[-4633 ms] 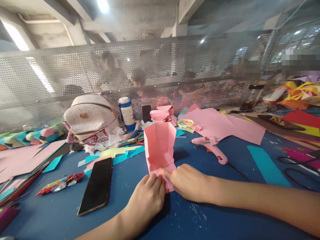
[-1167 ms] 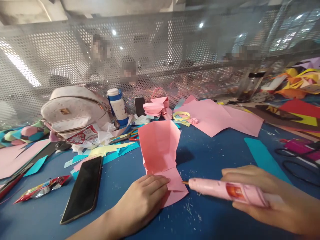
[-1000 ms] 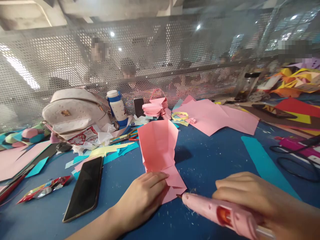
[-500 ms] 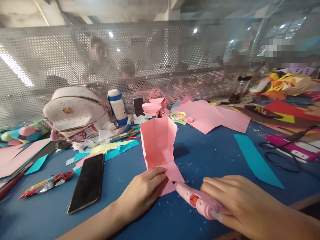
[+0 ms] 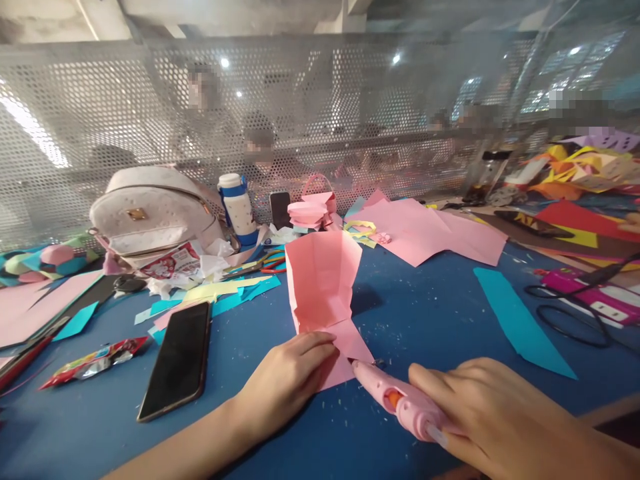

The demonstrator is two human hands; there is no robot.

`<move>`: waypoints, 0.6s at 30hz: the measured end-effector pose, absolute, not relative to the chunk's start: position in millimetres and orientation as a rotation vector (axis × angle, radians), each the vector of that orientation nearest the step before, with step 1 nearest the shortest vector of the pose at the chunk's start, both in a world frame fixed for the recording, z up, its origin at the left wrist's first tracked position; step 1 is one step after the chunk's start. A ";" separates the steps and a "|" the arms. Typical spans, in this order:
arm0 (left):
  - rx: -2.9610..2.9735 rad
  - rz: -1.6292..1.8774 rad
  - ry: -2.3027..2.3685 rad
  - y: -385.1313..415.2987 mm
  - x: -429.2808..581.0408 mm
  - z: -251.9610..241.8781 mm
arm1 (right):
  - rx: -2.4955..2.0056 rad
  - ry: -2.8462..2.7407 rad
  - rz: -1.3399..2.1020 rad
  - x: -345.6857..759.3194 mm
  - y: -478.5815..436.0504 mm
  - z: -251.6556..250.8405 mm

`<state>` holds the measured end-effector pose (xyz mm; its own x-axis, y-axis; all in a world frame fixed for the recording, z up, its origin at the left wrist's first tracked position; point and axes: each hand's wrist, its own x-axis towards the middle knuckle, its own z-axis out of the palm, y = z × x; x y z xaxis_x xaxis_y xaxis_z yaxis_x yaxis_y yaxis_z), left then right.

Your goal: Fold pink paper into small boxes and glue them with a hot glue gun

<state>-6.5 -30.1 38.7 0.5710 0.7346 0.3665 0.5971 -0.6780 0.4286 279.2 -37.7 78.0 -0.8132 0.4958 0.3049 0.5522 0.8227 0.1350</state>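
Note:
A folded pink paper (image 5: 320,277) stands partly upright on the blue table, its creased walls rising away from me and its flaps lying flat towards me. My left hand (image 5: 293,367) holds its near end down, fingers together over the fold; the thumb is hidden. In my right hand (image 5: 493,407) is a pink hot glue gun (image 5: 395,397), with a clear glue stick poking out of its back. The gun's nozzle touches or almost touches the right edge of the lower flap. Whether glue is coming out is too small to see.
A black phone (image 5: 177,360) and a red snack wrapper (image 5: 95,363) lie at left. Behind are a white backpack (image 5: 150,207), a bottle (image 5: 237,210) and pink sheets (image 5: 430,230). A blue paper strip (image 5: 523,323) and a magenta power strip (image 5: 590,297) with a black cable are at right.
The view has shifted slightly, so most things sit a little farther right. Both hands keep their grips, and the nozzle remains at the flap's edge.

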 end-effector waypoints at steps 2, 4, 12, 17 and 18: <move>2.540 0.747 1.109 -30.4 -6.4 40.8 | -0.829 -2.770 -0.314 279.4 -31.5 78.1; 2.539 0.708 1.123 -30.1 -6.9 42.0 | -0.862 -2.818 -0.305 278.9 -23.3 79.0; 2.573 0.620 1.186 -26.8 -9.5 38.6 | -0.944 -2.864 -0.078 275.7 -3.3 82.8; 2.568 0.616 1.194 -27.6 -8.7 39.2 | -1.020 -2.842 0.061 278.8 -7.0 83.6; 2.568 0.617 1.192 -27.8 -8.5 39.4 | -1.029 -2.806 0.049 279.8 -8.1 83.9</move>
<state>-8.5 -27.8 39.4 0.5771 0.7698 0.2727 0.6671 -0.6370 0.3863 279.8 -8.1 83.9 -0.7527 0.6452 0.1311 0.6402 0.7637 -0.0828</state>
